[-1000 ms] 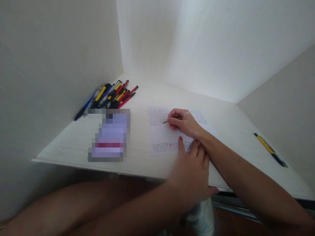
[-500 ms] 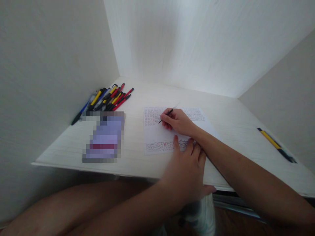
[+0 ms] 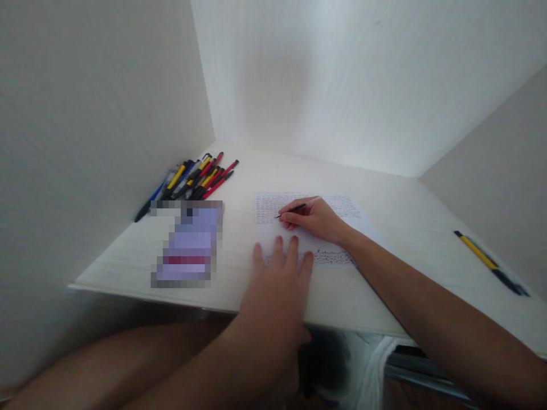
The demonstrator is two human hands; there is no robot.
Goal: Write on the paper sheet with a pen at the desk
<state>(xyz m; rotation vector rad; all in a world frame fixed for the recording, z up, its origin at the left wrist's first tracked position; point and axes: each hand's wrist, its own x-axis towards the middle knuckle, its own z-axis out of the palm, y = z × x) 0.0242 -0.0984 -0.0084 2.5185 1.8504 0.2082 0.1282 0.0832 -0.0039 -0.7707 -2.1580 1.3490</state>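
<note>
A sheet of paper (image 3: 337, 232) with lines of small dark handwriting across its top and a dense band of marks along its lower edge lies on the white desk (image 3: 239, 239). Over its upper part, my right hand (image 3: 314, 219) grips a thin pen (image 3: 297, 209) with a dark grip and a pale, clear end. The pen's tip is at the left end of the lowest written line. My left hand (image 3: 277, 279) lies with fingers spread on the paper's lower left edge, holding nothing, and covers part of the lower band.
Several red, yellow, black and blue pens (image 3: 200, 176) are heaped by the left wall. In front of them lies a pixelated, phone-shaped item (image 3: 188, 242). A yellow and black pen (image 3: 491, 263) rests near the right wall. The desk's front edge (image 3: 149, 300) runs above my legs.
My left hand has slid left across the paper's lower edge, from beneath the right forearm to the left corner. The pen in my right hand now leans flatter. The view has shifted slightly.
</note>
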